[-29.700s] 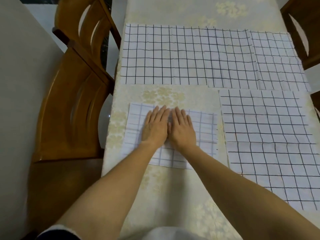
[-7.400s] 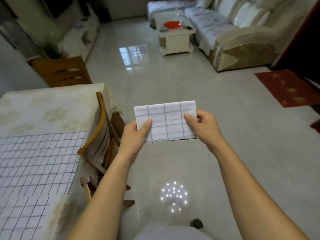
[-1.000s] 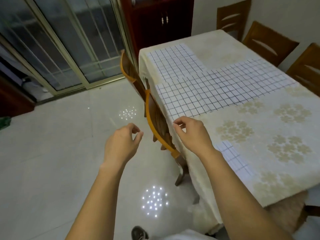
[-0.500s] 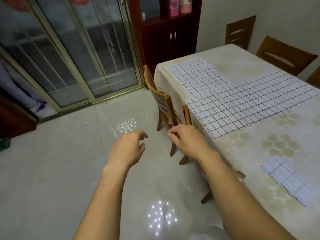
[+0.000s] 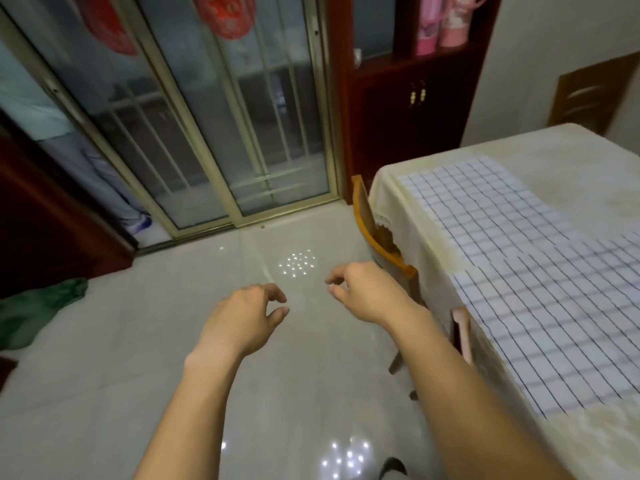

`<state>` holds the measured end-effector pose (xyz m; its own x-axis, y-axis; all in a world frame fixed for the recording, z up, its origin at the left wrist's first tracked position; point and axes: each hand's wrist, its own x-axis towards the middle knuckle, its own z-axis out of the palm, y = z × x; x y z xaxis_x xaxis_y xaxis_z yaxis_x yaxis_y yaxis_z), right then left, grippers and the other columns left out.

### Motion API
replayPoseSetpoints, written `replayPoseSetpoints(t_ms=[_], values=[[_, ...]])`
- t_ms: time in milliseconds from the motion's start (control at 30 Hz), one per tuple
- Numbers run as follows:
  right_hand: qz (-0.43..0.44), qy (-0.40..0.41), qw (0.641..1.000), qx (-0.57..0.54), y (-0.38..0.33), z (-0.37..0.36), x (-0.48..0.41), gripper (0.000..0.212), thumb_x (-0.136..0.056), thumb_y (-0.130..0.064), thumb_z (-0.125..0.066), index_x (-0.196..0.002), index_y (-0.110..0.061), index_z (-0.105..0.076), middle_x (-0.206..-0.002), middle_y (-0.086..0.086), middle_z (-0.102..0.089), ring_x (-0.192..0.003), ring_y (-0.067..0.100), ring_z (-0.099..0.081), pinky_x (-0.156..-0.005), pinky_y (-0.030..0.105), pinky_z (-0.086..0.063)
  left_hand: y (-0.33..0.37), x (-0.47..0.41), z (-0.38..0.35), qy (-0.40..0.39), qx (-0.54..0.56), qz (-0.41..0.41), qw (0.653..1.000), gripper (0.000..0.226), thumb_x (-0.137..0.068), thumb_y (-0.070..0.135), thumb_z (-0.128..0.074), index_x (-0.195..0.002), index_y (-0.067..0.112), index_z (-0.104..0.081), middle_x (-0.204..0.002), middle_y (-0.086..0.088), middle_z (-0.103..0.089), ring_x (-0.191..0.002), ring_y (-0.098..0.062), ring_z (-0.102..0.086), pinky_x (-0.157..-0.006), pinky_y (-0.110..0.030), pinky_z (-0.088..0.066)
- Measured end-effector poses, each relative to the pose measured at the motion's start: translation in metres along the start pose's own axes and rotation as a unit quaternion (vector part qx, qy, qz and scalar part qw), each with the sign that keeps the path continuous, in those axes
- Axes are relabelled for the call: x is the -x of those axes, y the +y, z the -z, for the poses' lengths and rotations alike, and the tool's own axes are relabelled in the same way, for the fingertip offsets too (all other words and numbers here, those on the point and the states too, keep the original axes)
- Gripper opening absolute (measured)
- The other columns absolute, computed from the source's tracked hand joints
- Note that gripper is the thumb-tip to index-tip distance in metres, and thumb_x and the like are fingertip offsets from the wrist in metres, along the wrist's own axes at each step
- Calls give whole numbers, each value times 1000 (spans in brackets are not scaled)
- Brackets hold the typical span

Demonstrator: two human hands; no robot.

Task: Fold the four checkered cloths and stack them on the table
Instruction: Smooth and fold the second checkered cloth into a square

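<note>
Unfolded checkered cloths lie flat on the table (image 5: 588, 161) at the right: one (image 5: 485, 199) near the far corner, and a larger spread (image 5: 561, 317) closer to me. Where one cloth ends and another begins is hard to tell. Both hands hover over the floor, left of the table and apart from the cloths. My left hand (image 5: 246, 320) holds nothing, fingers loosely curled. My right hand (image 5: 363, 292) is likewise empty, thumb and fingers slightly apart. The small folded cloth is out of view.
A wooden chair (image 5: 381, 244) is tucked against the table's left side, with another chair back (image 5: 460, 327) nearer me. Sliding glass doors (image 5: 207, 133) and a dark cabinet (image 5: 408, 109) stand ahead. A green cloth (image 5: 38, 306) lies on the glossy tiled floor at left.
The view has swung left, away from the table; the folded cloth has left the frame. Both empty hands have stayed in front of me, now further from the table edge.
</note>
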<state>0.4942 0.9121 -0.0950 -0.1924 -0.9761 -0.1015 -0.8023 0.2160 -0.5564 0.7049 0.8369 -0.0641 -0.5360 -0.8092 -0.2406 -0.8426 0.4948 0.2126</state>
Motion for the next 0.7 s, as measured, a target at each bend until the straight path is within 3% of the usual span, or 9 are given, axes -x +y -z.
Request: replayPoseSetpoints(t_ms=[200, 300, 400, 500, 700], values=[[29, -24, 999, -3, -14, 13, -101, 26, -103, -32, -53, -122, -24, -68, -113, -4, -71, -96, 13, -65, -81, 27, -53, -34, -82, 12, 3, 60, 30, 998, 24, -100, 48, -55, -120, 40, -64, -131, 14, -64, -119, -14, -60, -97, -38, -52], [7, -31, 999, 8, -6, 14, -157, 23, -102, -34, -53, -117, -26, -69, -110, -7, -69, -92, 13, -63, -72, 29, -56, -52, -133, 17, 2, 64, 31, 997, 24, -101, 47, -54, -121, 39, -65, -132, 12, -64, -118, -15, -61, -95, -36, -53], [0, -17, 999, 35, -7, 14, -221, 25, -100, -37, -55, -118, -28, -69, -112, -8, -71, -93, 12, -65, -80, 31, -57, -73, -195, 31, 7, 71, 17, 997, 25, -102, 46, -54, -123, 38, -64, -133, 11, -64, -118, -16, -61, -95, -36, -52], [-12, -7, 998, 54, -17, 23, -288, 23, -100, -38, -55, -115, -29, -70, -107, -9, -72, -90, 11, -65, -76, 27, -53, -98, -264, 57, 18, 87, -5, 996, 25, -102, 44, -54, -124, 38, -65, -134, 10, -64, -118, -16, -62, -98, -37, -52], [-59, 54, 996, 46, -52, 62, -419, 21, -99, -39, -55, -103, -28, -72, -100, -8, -72, -88, 16, -65, -78, 36, -55, -147, -398, 135, 46, 88, -43, 994, 23, -102, 43, -53, -122, 39, -66, -131, 13, -66, -117, -15, -61, -94, -34, -51]])
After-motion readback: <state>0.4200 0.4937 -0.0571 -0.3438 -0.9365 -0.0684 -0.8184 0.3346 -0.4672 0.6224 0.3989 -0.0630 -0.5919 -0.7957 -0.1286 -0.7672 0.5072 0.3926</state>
